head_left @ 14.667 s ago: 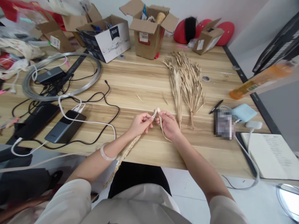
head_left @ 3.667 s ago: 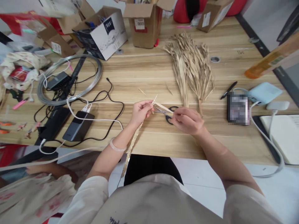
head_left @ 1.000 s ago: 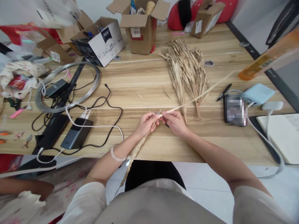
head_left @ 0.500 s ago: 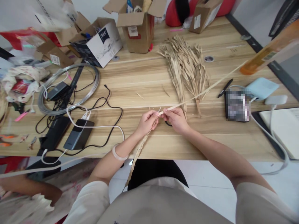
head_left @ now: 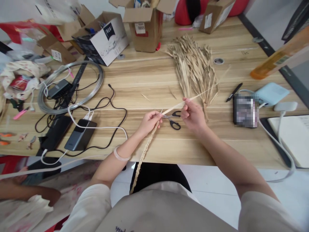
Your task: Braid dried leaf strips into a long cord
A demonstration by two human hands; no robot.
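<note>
My left hand (head_left: pixel 150 123) is closed on the upper end of a pale braided cord (head_left: pixel 144 153), which hangs down over the table edge toward my lap. From that grip a flat straw-coloured strip (head_left: pixel 174 108) runs up and right to my right hand (head_left: pixel 193 116), whose thumb and forefinger pinch it. The strip's thin tail passes beyond those fingers. Between my hands a pair of scissors (head_left: pixel 174 124) with black handles lies on the table, its blade tips near my left hand. A bundle of dried leaves (head_left: pixel 193 66) lies just behind my right hand.
Left on the table (head_left: pixel 135 141) are a wire coil (head_left: pixel 101 77), a power bank (head_left: pixel 81 134) and tangled cables. Several boxes (head_left: pixel 145 35) line the back. A pen (head_left: pixel 234 92), a light blue device (head_left: pixel 272 94) and a notebook (head_left: pixel 289 138) sit right. Another person's arm (head_left: pixel 29 191) is at lower left.
My right hand has slid along the strip, up and to the right, away from my left hand. The scissors between the hands now show. My left hand keeps its hold on the cord.
</note>
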